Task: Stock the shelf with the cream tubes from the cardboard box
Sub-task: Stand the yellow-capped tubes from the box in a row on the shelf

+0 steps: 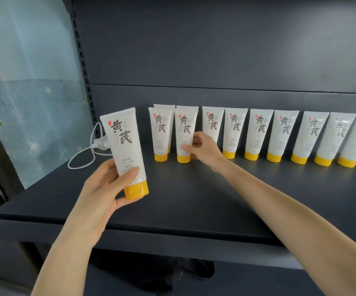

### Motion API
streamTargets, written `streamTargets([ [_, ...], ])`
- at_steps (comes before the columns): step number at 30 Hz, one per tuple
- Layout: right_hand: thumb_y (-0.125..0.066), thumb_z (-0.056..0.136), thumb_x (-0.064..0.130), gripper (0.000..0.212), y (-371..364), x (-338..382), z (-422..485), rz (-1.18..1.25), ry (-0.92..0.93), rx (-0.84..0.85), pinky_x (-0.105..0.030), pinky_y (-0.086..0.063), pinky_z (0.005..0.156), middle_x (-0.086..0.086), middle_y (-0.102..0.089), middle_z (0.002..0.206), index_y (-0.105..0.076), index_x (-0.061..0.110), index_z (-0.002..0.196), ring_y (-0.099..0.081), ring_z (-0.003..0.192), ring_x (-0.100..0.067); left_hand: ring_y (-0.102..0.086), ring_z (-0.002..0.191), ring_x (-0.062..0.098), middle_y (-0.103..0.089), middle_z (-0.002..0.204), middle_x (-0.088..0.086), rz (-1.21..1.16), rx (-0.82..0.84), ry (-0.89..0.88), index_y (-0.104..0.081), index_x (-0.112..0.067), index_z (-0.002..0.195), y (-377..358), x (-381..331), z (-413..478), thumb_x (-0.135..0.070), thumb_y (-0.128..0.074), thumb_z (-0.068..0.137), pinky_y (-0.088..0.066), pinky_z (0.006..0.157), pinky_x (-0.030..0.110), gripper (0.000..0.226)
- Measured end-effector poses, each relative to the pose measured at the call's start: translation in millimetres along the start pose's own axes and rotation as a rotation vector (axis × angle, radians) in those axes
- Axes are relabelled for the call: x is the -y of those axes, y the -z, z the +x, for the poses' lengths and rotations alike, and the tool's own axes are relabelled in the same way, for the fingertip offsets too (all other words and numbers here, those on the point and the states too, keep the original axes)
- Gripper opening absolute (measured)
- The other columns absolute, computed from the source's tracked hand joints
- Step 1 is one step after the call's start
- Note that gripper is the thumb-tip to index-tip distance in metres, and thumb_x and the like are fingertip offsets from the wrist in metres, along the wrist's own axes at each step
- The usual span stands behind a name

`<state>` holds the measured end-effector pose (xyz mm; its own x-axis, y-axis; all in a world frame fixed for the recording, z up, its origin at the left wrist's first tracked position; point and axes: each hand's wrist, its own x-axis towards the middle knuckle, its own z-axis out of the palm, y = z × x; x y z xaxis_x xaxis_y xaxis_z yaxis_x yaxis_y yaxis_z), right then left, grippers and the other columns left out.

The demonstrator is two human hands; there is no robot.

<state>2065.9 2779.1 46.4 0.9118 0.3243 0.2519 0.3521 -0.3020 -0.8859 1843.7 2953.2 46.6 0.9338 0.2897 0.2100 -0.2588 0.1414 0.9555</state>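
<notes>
Cream tubes (258,133) marked 黄芪 stand cap-down along the shelf (215,199) while your left grip (104,189) wraps a lifted tube (123,146) and your right grip (205,150) pinches a standing tube (184,129).

A white power cable (100,144) was left looped at the far left; a blue star-print sheet (34,124) was hung behind it.

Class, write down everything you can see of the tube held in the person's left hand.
The held tube is white and plastic-looking, with large dark characters, a small red mark and a yellow cap at the bottom. It is upright, slightly tilted, with its flat crimped end up. The left hand grips its lower part, thumb across the front, over the dark shelf, left of the standing tubes.
</notes>
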Motion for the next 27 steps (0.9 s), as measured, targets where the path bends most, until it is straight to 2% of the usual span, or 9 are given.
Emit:
streamTargets([
  [4,-0.069,0.084,0.035,0.039,16.0,5.0,-4.3,0.039,-0.049,-0.13,-0.035,-0.056,0.084,0.0,-0.061,0.11,-0.054,0.015,0.113,-0.059,0.102,-0.016,-0.069,0.096,0.014,-0.072,0.105,-0.005,0.04,0.015,0.016,-0.062,-0.021,0.113,-7.3,1.4,0.0,-0.036,-0.075,0.056,-0.059,0.066,0.032,0.06],
  [6,-0.061,0.089,0.036,0.033,23.1,12.9,-10.1,-0.023,-0.02,-0.238,-0.035,-0.053,0.088,0.003,-0.058,0.11,-0.054,0.014,0.113,-0.056,0.103,-0.015,-0.069,0.095,0.012,-0.072,0.104,-0.006,0.052,0.036,0.018,-0.062,-0.024,0.113,-14.1,1.6,1.9,-0.037,-0.075,0.056,-0.058,0.065,0.029,0.06],
  [8,-0.051,0.095,0.034,0.027,27.6,24.6,-20.5,0.008,0.01,-0.273,-0.035,-0.051,0.091,0.005,-0.056,0.11,-0.054,0.013,0.112,-0.054,0.107,-0.015,-0.069,0.096,0.011,-0.072,0.104,-0.008,0.062,0.059,0.015,-0.062,-0.026,0.114,-23.0,1.8,5.6,-0.038,-0.075,0.057,-0.059,0.067,0.03,0.06],
  [11,-0.039,0.1,0.039,0.037,30.9,45.3,-46.8,0.191,0.032,-0.162,-0.026,-0.052,0.08,0.002,-0.063,0.107,-0.06,0.009,0.107,-0.058,0.104,-0.013,-0.069,0.092,0.009,-0.073,0.1,-0.009,0.084,0.09,-0.007,-0.064,-0.03,0.11,-38.9,0.5,11.9,-0.039,-0.074,0.06,-0.058,0.066,0.028,0.052],
  [13,-0.034,0.099,0.046,0.048,31.6,57.2,-66.5,0.302,0.056,-0.062,-0.025,-0.054,0.08,0.004,-0.069,0.1,-0.066,0.01,0.101,-0.062,0.098,-0.01,-0.069,0.09,0.007,-0.073,0.098,-0.01,0.121,0.104,-0.027,-0.065,-0.032,0.108,-49.7,0.6,15.6,-0.035,-0.073,0.068,-0.058,0.065,0.025,0.04],
  [16,-0.04,0.096,0.049,0.045,33.7,69.4,-89.9,0.333,0.11,0.004,-0.027,-0.056,0.083,0.006,-0.071,0.101,-0.066,0.012,0.104,-0.065,0.098,-0.008,-0.068,0.089,0.006,-0.072,0.099,-0.011,0.174,0.116,-0.057,-0.066,-0.033,0.108,-65.1,3.0,18.9,-0.023,-0.069,0.083,-0.057,0.064,0.022,0.028],
  [19,-0.058,0.092,0.031,0.027,37.0,72.8,-103.0,0.401,0.135,0.02,-0.034,-0.055,0.087,-0.004,-0.069,0.106,-0.059,0.01,0.11,-0.066,0.098,-0.013,-0.068,0.089,0.004,-0.071,0.103,-0.013,0.2,0.107,-0.087,-0.065,-0.034,0.111,-76.9,4.4,19.6,-0.02,-0.068,0.084,-0.056,0.065,0.019,0.03],
  [23,-0.065,0.088,0.019,0.032,39.5,71.1,-109.5,0.475,0.114,0.033,-0.039,-0.054,0.09,-0.009,-0.068,0.112,-0.055,0.009,0.117,-0.065,0.103,-0.02,-0.067,0.092,0.005,-0.069,0.107,-0.014,0.251,0.127,-0.137,-0.065,-0.036,0.112,-86.0,5.0,20.3,-0.023,-0.068,0.084,-0.056,0.074,0.022,0.031],
  [27,-0.065,0.087,0.013,0.035,39.4,71.3,-108.8,0.453,0.13,0.048,-0.041,-0.052,0.093,-0.009,-0.067,0.116,-0.056,0.006,0.12,-0.063,0.108,-0.024,-0.068,0.09,0.006,-0.07,0.105,-0.014,0.243,0.2,-0.16,-0.065,-0.04,0.102,-92.0,9.0,20.6,-0.02,-0.069,0.084,-0.057,0.076,0.023,0.028],
])
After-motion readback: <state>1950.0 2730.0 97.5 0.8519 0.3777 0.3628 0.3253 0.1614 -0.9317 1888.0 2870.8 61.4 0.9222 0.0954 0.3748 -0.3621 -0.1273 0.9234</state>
